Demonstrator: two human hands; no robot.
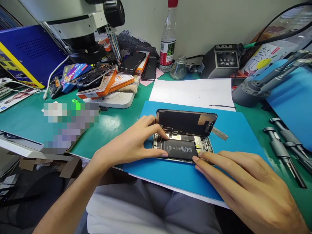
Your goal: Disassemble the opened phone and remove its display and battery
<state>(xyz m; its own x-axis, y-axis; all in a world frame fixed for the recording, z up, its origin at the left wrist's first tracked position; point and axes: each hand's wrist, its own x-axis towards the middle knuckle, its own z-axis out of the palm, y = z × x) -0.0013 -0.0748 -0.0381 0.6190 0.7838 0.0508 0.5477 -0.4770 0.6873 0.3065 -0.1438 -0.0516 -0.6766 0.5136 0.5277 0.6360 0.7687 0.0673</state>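
An opened smartphone [212, 155] lies on a blue mat, its inside facing up. Its screen [182, 123] is raised along the far side and leans back. A black battery [180, 149] sits in the housing. My left hand [136, 139] spans the battery's left end, index fingertip at the far edge and thumb at the near edge. At the battery's near right corner, the fingertips of my right hand [243, 175] are drawn together. Whatever is between them is hidden. Beside the screen's right end lies a flat greyish strip [220, 133].
The blue mat [151, 175] covers the bench front. White paper [190, 92] carries a thin dark tool [222, 106]. Screwdrivers [282, 149] lie at right, near a grey tool holder [251, 92]. A microscope [83, 39] overhangs stacked boxes and phones at left. A bottle [167, 48] and glass jar [178, 67] stand behind.
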